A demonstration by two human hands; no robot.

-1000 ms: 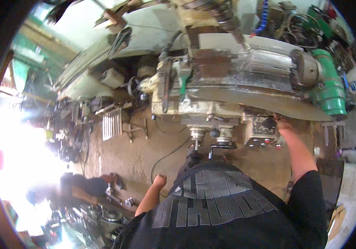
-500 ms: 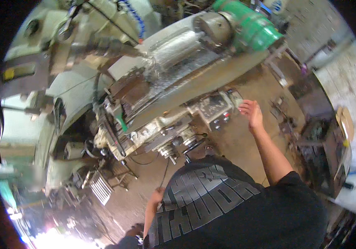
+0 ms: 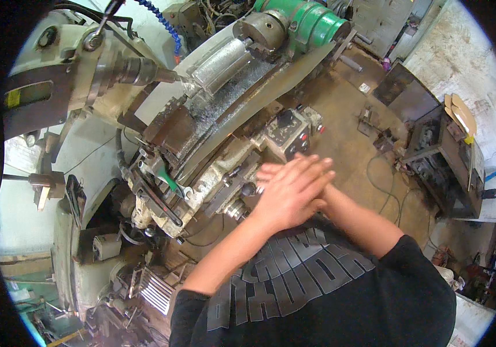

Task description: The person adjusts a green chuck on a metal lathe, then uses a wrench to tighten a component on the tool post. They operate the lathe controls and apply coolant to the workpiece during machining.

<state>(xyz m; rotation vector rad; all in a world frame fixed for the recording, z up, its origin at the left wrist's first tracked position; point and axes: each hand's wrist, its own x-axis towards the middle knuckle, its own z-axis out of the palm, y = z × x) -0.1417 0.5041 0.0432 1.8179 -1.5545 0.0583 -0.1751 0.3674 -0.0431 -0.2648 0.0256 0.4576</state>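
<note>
Both my hands meet in front of my chest, palm against palm and crossed. My left hand [image 3: 294, 194] lies on top, its fingers stretched out toward the upper right. Underneath, my right hand [image 3: 269, 169] is mostly covered, with straight fingertips showing past the left hand. No tool shows in either hand. Beyond them stands a milling machine, its spindle [image 3: 138, 70] pointing at a silvery metal workpiece [image 3: 222, 62]. A round chuck [image 3: 261, 30] on a green dividing head [image 3: 316, 24] holds the workpiece. Bright metal chips lie over the machine table.
A control box [image 3: 282, 132] with red buttons and a ball-ended lever [image 3: 248, 188] sit close to my hands. A green-handled tool [image 3: 166, 178] rests on the machine's near side. A dark metal cabinet [image 3: 441, 159] stands at right, and cables run over the floor.
My right hand has come in from the right and my left hand has risen from beside my body; they now touch. The view has shifted slightly, so the machine appears higher and further left.
</note>
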